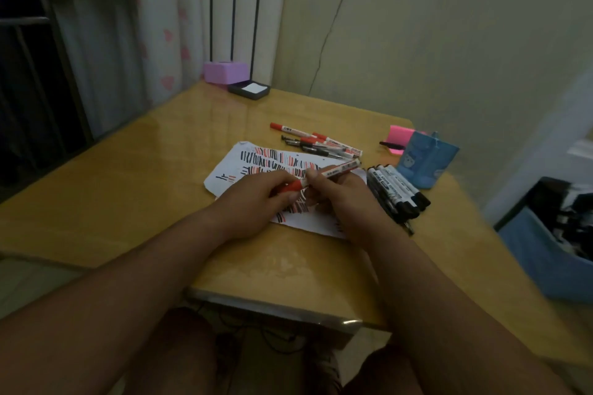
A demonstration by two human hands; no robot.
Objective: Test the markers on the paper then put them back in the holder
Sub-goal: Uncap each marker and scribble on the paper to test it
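Observation:
A red marker [333, 172] with a white barrel is held over the paper [231, 170], which is covered in short red and black strokes. My left hand [256, 199] pinches its red cap end, and my right hand [340, 199] grips the barrel. Several black markers [396, 191] lie in a bunch right of the paper. Red and black pens [317, 143] lie scattered behind it. The blue holder [426, 159] stands at the table's right edge, behind the black markers.
The wooden table [144, 202] has a purple box [226, 72] and a dark tray holding a white pad [249, 90] at its far corner. Pink sticky notes [398, 135] lie beside the holder. A blue bin [545, 253] stands on the floor to the right.

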